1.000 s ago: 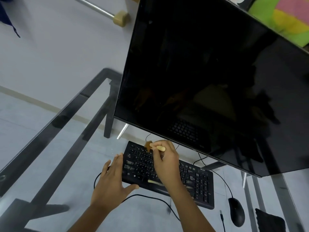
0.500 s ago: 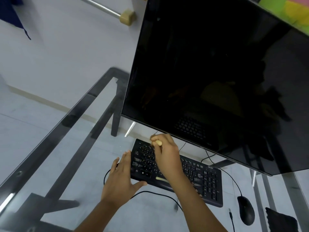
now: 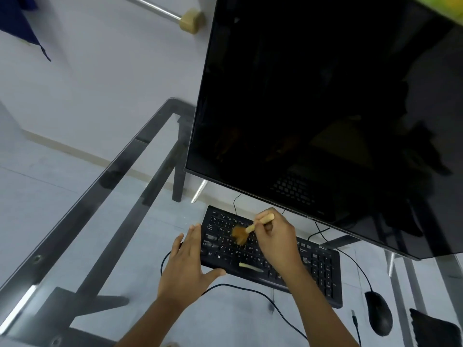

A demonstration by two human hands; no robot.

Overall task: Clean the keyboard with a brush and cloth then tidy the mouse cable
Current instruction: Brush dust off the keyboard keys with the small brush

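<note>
Your right hand (image 3: 278, 240) pinches the pale handle of the brush (image 3: 250, 227), and its brown bristles sit on the upper-left letter rows of the keyboard (image 3: 323, 276). The keyboard lies on the glass worktop (image 3: 120, 236) just in front of the monitor (image 3: 325, 96), its long axis running from upper left, by your left hand (image 3: 186, 264), down to the right, toward the mouse (image 3: 379, 313). So the unbrushed run appears to lie to the right of your brush hand, along that axis, ending at the number pad.

Your left hand lies flat and relaxed, fingers straight against the keyboard's left end, bracing it; it holds nothing. The mouse cable (image 3: 250, 294) loops on the worktop just beside the keyboard's near edge, between your forearms. A dark cloth (image 3: 433, 330) lies beyond the mouse, nearer your right hand.
</note>
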